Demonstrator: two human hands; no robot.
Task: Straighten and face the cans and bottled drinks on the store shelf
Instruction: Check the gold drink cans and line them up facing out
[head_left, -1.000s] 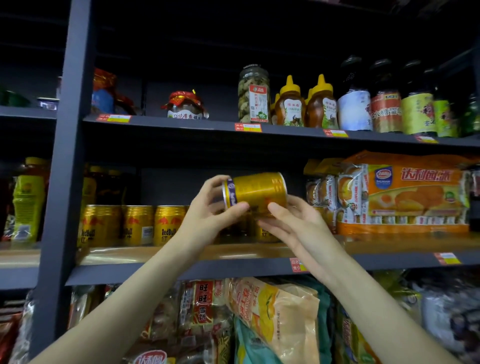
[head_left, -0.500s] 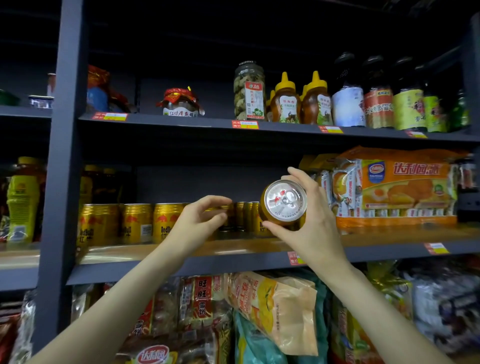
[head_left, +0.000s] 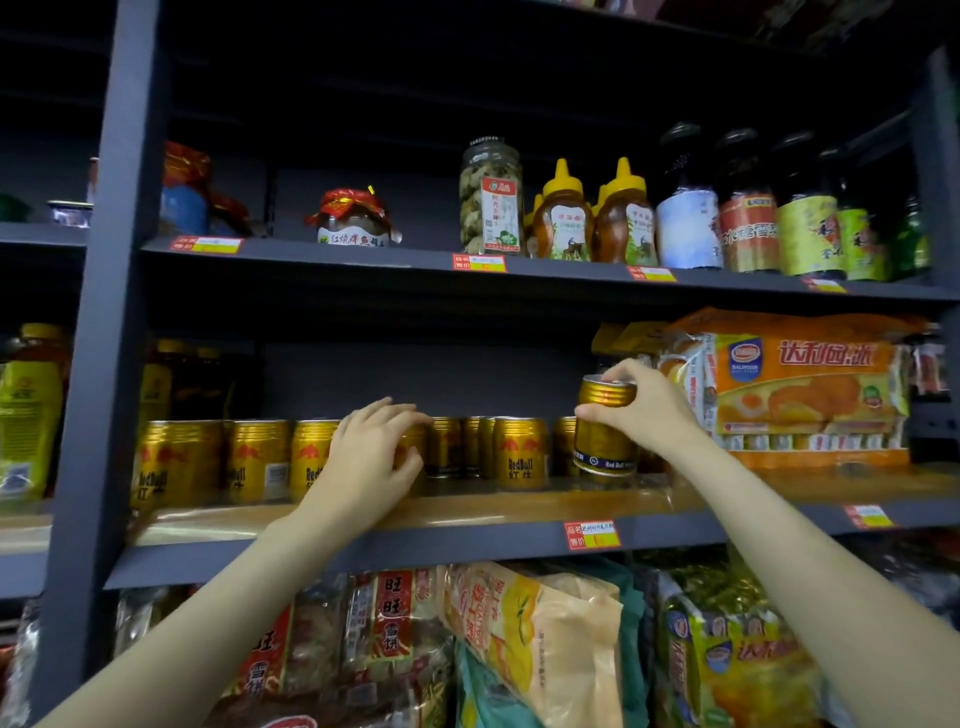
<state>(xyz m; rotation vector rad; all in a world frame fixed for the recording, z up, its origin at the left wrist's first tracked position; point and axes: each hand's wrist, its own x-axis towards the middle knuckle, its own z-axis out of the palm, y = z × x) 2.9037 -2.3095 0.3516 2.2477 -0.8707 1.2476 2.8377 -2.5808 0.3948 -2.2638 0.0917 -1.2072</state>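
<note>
A row of gold Red Bull cans stands on the middle shelf, most with their labels facing out. My right hand grips one gold can by its upper rim. That can is upright, just above the shelf board at the right end of the row, beside an orange snack pack. My left hand reaches into the row, its fingers and thumb loosely spread around the front of another can, which it mostly hides.
Orange cake multipacks fill the shelf right of the cans. Jars, honey bottles and dark sauce bottles stand on the shelf above. Bagged snacks sit below. A dark upright post bounds the left, with yellow-green bottles beyond it.
The can was sideways in both hands, then end-on in my right hand alone. Now it is upright and lower at the row's right end. My left hand moved onto a can in the row.
</note>
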